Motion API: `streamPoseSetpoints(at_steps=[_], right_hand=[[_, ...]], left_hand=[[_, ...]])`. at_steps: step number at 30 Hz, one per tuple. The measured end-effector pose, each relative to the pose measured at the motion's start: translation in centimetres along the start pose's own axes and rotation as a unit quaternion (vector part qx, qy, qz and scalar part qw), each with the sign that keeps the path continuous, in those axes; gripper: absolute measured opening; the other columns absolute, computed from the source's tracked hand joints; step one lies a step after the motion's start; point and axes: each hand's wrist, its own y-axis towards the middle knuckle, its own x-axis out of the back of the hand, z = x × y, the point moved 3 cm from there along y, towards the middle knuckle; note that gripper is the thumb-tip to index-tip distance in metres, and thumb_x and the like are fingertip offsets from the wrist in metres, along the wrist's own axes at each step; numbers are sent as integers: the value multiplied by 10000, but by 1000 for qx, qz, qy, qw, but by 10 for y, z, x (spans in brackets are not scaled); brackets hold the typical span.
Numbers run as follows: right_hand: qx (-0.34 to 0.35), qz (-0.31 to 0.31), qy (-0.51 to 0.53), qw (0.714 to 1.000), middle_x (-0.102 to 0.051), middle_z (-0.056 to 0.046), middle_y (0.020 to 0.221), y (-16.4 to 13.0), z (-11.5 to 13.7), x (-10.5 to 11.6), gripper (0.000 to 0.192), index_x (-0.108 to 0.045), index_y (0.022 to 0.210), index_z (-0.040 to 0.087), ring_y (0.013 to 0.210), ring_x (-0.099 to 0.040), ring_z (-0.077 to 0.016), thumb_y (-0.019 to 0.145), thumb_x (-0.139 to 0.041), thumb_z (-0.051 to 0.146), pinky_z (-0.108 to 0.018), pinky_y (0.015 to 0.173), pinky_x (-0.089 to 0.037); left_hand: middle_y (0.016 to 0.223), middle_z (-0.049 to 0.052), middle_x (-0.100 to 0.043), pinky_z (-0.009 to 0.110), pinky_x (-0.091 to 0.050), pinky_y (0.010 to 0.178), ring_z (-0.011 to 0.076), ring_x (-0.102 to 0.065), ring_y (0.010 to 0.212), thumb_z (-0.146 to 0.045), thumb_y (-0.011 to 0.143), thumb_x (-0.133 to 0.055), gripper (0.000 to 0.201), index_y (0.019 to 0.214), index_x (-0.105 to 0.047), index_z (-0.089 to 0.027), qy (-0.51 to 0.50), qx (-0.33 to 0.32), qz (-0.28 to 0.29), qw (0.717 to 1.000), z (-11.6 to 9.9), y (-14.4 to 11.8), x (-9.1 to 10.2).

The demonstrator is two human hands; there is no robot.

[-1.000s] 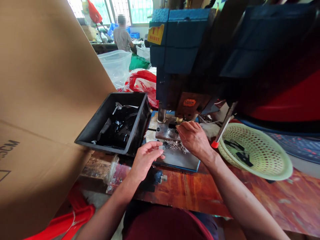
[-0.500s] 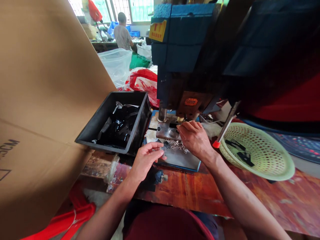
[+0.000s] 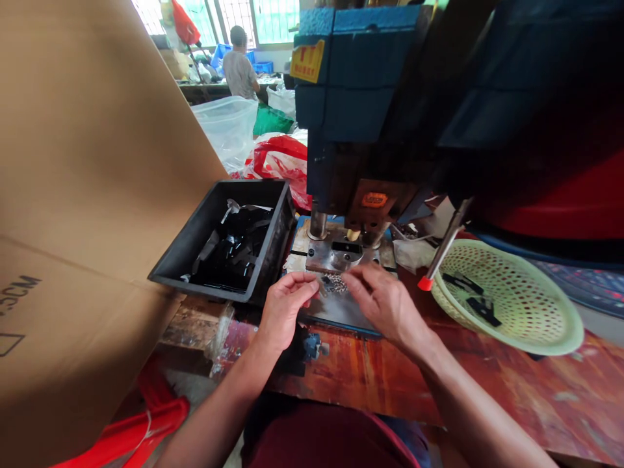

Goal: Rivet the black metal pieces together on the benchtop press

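My left hand [image 3: 287,305] pinches a small clear piece [image 3: 322,287], which looks like plastic, between thumb and fingertips, above the front of the press bed. To its right is my right hand [image 3: 385,296], its fingers slightly blurred but apart, with no object showing in them. Small shiny bits [image 3: 336,283] lie on the bed between the hands. Just behind them sits a metal die plate [image 3: 324,257] with a dark slot [image 3: 347,247], under the head of a blue press [image 3: 361,97]. A brass-coloured part [image 3: 353,234] shows behind the slot.
A black bin [image 3: 263,260] of dark glossy pieces stands left of the press. At right, a pale green basket [image 3: 546,312] holds a few black pieces beside a red-tipped lever [image 3: 425,284]. Large cardboard [image 3: 97,195] rises at left. A person [image 3: 238,68] is in the background.
My right hand has drawn back from the die toward my left hand, uncovering the slot. My left hand keeps its pinch on the clear piece, nearly in place.
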Motion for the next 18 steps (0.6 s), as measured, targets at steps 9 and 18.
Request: streamPoseSetpoints(at_steps=[9,18], right_hand=[[-136,79,259,953,-547,24,706,-4,-14,-3,404,-627,809,220,660,-488,-136,984,-568,579,-279,615,-408],[-181,-40,251,950,-584,17,745,2,-40,3,483,-677,1055,223,649,-485,-144,970,-558,683,-285,604,-400]], left_hand=[[1100,61,-744,327,-535,794,191,-675,873,-316,877,-792,296,1168,-776,-263,240,-171,97,951,-15,3,-17],[1045,64,-737,412,-512,980,246,-640,1039,-247,952,-740,168,1108,-800,-260,419,-337,101,837,-34,43,-27]])
